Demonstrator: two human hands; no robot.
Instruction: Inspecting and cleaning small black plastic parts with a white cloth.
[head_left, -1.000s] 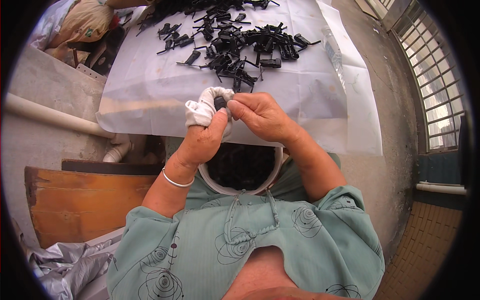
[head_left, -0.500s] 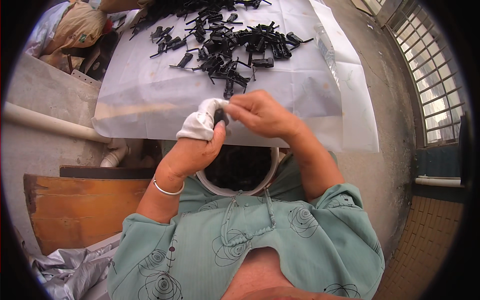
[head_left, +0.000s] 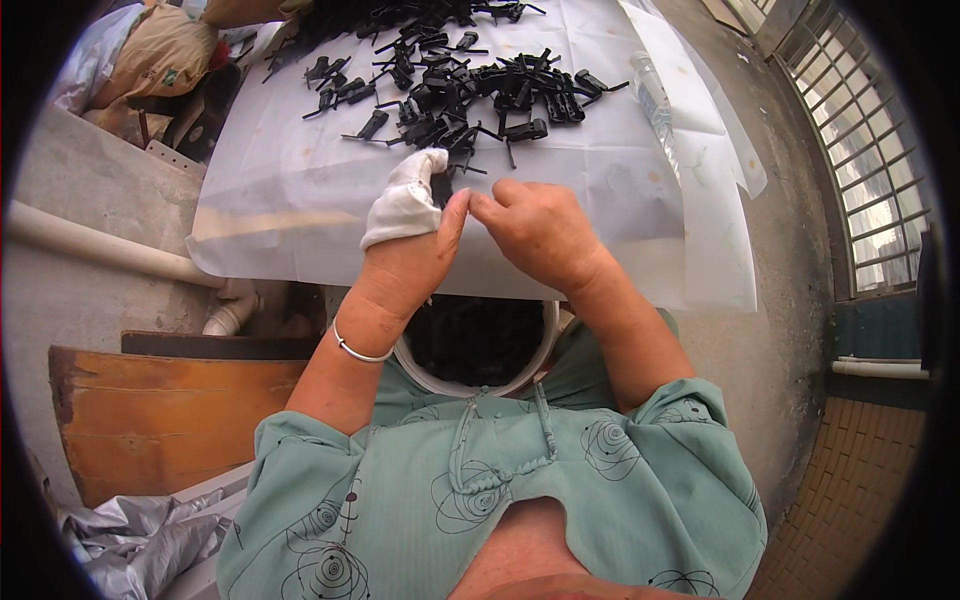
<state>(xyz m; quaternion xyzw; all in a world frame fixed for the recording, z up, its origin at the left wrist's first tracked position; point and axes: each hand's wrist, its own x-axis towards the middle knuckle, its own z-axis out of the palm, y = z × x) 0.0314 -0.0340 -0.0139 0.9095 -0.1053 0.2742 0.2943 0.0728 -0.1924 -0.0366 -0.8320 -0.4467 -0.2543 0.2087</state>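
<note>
My left hand (head_left: 402, 215), its fingers covered by a white cloth glove and its thumb bare, curls around a black plastic piece (head_left: 441, 188), mostly hidden by the glove. Close beside the left thumb, my right hand (head_left: 540, 235) is bare and closed, thumb and forefinger pinched together. Whatever sits in that pinch is too small or hidden to make out. Just beyond both hands, a heap of black plastic parts (head_left: 440, 95) with thin projecting arms spreads over the white sheet (head_left: 300, 190) on the table.
Below my hands, between my knees, stands a white-rimmed bucket (head_left: 549, 345) with a dark mass of parts inside. A clear plastic bottle (head_left: 652, 95) lies on the sheet's right side. At left are a white pipe (head_left: 110, 248) and an orange-brown board (head_left: 180, 415).
My left hand has moved up towards the heap, its gloved fingers stretching farther forward. The right hand has shifted slightly right and down, its fingers drawing away from the glove to beside the left thumb.
</note>
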